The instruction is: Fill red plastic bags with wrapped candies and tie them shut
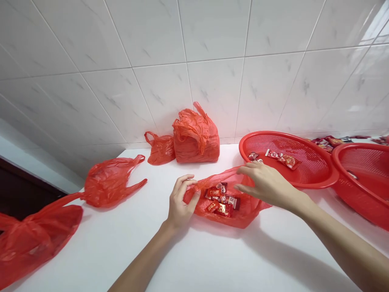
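Observation:
A red plastic bag point(243, 221) lies spread on the white table with its mouth facing up. Several small wrapped candies point(225, 209), red and dark, are inside it. At the bag's left edge, my left hand point(181, 202) is closed, thumb and fingers pinching the thin plastic. My right hand point(264, 182) reaches over the bag's right side. Its thumb and fingers are apart, with the fingers touching the rim; I see nothing held in them.
A red perforated basket point(322, 170) with a few packets stands behind my right hand, a second basket point(361, 190) beside it. Loose packets point(334, 140) lie along the tiled wall. Filled red bags stand at the back point(197, 146) and lie left point(106, 182).

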A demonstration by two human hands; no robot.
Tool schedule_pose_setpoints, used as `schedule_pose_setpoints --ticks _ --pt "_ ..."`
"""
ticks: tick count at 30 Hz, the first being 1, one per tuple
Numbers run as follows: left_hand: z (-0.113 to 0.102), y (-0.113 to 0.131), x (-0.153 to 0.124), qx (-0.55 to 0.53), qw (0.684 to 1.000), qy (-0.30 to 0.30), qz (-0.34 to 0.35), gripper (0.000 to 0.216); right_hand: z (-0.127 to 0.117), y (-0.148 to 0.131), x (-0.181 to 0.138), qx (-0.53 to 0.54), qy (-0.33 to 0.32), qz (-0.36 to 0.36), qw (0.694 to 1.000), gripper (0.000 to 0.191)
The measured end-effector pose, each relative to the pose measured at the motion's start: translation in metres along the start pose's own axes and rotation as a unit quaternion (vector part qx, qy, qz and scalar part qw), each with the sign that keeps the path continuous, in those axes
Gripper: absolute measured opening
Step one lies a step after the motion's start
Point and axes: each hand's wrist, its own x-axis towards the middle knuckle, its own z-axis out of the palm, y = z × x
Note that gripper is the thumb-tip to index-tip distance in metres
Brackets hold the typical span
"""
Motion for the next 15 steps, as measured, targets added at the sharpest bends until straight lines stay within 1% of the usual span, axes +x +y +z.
schedule_pose_setpoints --ticks 1,2,4,6,7,8,9,10,12,13,15 --pt "-0.001 0.001 0.002 -0.008 1.000 0.009 -0.005 0.011 0.007 0.002 -0.003 -0.071 -0.002 0.045 0.996 0.029" --pt "-0.002 0.002 0.004 -0.020 1.000 0.014 -0.011 0.008 0.015 0.005 -0.007 -0.129 -0.024 0.085 0.988 0.035" --pt "-0.004 0.004 0.008 -0.046 0.998 0.010 -0.032 0.015 0.035 0.011 -0.014 -0.187 -0.091 0.149 0.967 0.048" --pt "-0.006 0.006 0.011 -0.063 0.996 -0.002 -0.063 0.023 0.053 0.018 -0.022 -0.188 -0.144 0.175 0.956 0.060" --pt "-0.006 0.007 0.013 -0.067 0.995 -0.008 -0.077 0.026 0.058 0.022 -0.026 -0.178 -0.161 0.177 0.955 0.061" --pt "-0.007 0.008 0.014 -0.069 0.994 -0.012 -0.088 0.029 0.062 0.025 -0.029 -0.160 -0.169 0.176 0.956 0.060" --pt "-0.008 0.009 0.016 -0.073 0.992 -0.017 -0.097 0.030 0.062 0.029 -0.032 -0.134 -0.164 0.173 0.962 0.059" --pt "-0.010 0.010 0.018 -0.079 0.991 -0.023 -0.105 0.030 0.060 0.032 -0.034 -0.097 -0.143 0.168 0.970 0.059" --pt "-0.013 0.012 0.023 -0.102 0.987 -0.036 -0.121 0.025 0.050 0.040 -0.037 0.003 -0.065 0.152 0.986 0.055" --pt "-0.016 0.013 0.027 -0.116 0.984 -0.038 -0.131 0.023 0.042 0.043 -0.038 0.058 -0.012 0.139 0.988 0.050" --pt "-0.022 0.017 0.037 -0.148 0.977 -0.016 -0.155 0.021 0.025 0.048 -0.037 0.162 0.093 0.103 0.977 0.034"
